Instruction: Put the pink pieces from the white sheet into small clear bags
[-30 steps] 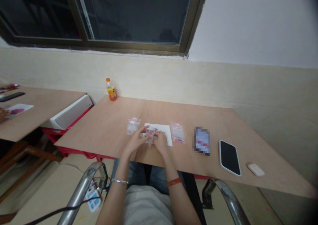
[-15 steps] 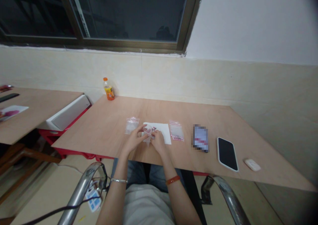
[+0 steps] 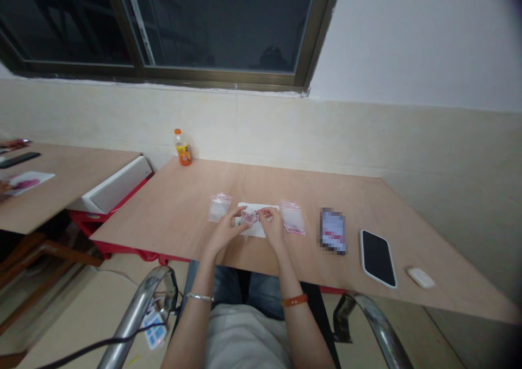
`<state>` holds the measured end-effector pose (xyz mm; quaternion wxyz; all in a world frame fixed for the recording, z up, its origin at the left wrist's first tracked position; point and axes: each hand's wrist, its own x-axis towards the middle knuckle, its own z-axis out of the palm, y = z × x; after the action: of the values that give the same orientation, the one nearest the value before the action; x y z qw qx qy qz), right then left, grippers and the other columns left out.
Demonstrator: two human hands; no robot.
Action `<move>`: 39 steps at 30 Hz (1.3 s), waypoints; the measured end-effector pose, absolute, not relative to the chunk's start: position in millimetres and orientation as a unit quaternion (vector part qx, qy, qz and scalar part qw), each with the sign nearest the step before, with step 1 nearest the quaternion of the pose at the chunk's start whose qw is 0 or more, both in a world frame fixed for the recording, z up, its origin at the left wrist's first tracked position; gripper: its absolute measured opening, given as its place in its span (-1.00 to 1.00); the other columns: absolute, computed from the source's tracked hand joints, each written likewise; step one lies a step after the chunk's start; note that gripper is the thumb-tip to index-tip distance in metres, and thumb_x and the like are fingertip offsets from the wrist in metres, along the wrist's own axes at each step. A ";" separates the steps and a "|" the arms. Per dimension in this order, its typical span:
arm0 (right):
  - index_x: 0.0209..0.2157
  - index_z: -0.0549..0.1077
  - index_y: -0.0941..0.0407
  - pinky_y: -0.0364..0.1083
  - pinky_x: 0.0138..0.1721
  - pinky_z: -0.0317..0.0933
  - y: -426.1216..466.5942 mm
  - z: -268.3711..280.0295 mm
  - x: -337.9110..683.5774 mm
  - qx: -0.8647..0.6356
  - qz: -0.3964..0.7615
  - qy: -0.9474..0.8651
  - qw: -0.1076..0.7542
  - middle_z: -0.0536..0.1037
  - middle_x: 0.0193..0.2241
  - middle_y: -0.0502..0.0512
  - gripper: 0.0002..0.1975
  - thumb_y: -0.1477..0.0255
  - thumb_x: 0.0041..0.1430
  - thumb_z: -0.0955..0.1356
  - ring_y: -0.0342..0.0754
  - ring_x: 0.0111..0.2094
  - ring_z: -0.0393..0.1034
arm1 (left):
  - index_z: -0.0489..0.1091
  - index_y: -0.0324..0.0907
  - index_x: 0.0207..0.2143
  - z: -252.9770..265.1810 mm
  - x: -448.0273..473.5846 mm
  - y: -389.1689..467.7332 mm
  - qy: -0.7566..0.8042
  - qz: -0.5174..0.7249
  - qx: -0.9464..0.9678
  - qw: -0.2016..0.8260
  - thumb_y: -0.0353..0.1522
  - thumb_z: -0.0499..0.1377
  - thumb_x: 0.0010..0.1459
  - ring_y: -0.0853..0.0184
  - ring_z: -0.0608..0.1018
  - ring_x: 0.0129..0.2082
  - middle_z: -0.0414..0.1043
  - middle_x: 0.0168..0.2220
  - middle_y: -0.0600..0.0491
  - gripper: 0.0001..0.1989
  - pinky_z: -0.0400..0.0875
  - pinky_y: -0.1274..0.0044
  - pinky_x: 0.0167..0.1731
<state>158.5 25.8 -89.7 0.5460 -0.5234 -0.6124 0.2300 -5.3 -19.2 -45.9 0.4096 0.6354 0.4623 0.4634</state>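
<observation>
My left hand grips a small sheer, pinkish piece between thumb and fingers. It looks like thin see-through material, too small to name surely. At its right edge my right hand pinches with thumb and forefinger; what sits in that pinch is too small to make out. Both hands are over a white sheet of paper near the table's front edge. Left of the paper lies a clear zip bag. Another zip bag, with small pink bits along its bottom, lies to the right.
On the wooden table, a blurred-out phone-like item, a dark-screened tablet or phone and a small white case lie to the right. An orange drink bottle stands at the back left. Metal chair arms flank me.
My right hand has moved a little right and away from the left hand, its fingers now in a pinch. The sheer piece shows more plainly in my left hand. The view has shifted slightly.
</observation>
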 end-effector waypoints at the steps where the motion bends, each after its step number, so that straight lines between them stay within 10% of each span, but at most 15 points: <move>1: -0.43 0.44 0.15 -0.11 -0.36 0.21 23.9 -81.9 159.4 -0.524 0.225 -0.595 0.566 0.47 -0.46 0.07 -0.87 0.39 0.07 0.30 -0.07 -0.39 0.34 | 0.32 -0.18 0.01 -44.2 -3.5 -20.6 0.464 0.461 0.634 0.412 -0.34 0.24 0.00 0.25 0.43 -0.02 0.39 0.01 -0.07 -0.53 0.31 0.39 0.00; 11: -0.39 0.51 0.09 -0.11 -0.31 0.20 -2.2 -22.7 158.4 -0.434 0.195 -0.652 0.591 0.47 -0.33 0.08 -0.85 0.32 0.07 0.35 -0.05 -0.25 0.34 | 0.32 -0.16 0.01 -40.2 3.9 -20.8 0.446 0.464 0.632 0.431 -0.33 0.24 0.00 0.24 0.42 -0.01 0.37 0.03 -0.07 -0.52 0.31 0.38 0.00; 26: -0.30 0.56 0.09 0.00 -0.06 0.12 26.3 -123.6 165.9 -0.574 0.083 -0.718 0.384 0.47 -0.18 0.22 -0.83 0.41 0.03 0.36 0.07 -0.10 0.27 | 0.32 -0.16 0.01 -36.6 -0.4 -20.4 0.474 0.463 0.625 0.414 -0.30 0.24 -0.01 0.25 0.43 -0.02 0.40 -0.01 -0.07 -0.52 0.31 0.38 0.00; 39: -0.42 0.54 0.10 0.04 -0.01 0.11 31.4 -131.8 164.1 -0.572 0.095 -0.696 0.425 0.44 -0.14 0.20 -0.89 0.41 0.04 0.35 0.07 -0.04 0.24 | 0.31 -0.19 0.01 -40.5 -2.1 -20.1 0.482 0.453 0.626 0.414 -0.28 0.23 -0.01 0.24 0.42 -0.02 0.38 0.02 -0.08 -0.51 0.32 0.39 -0.02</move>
<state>164.1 31.4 -131.8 0.4247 -0.5716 -0.6957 0.0946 -2.1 -20.1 -40.5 0.4138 0.6260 0.4816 0.4527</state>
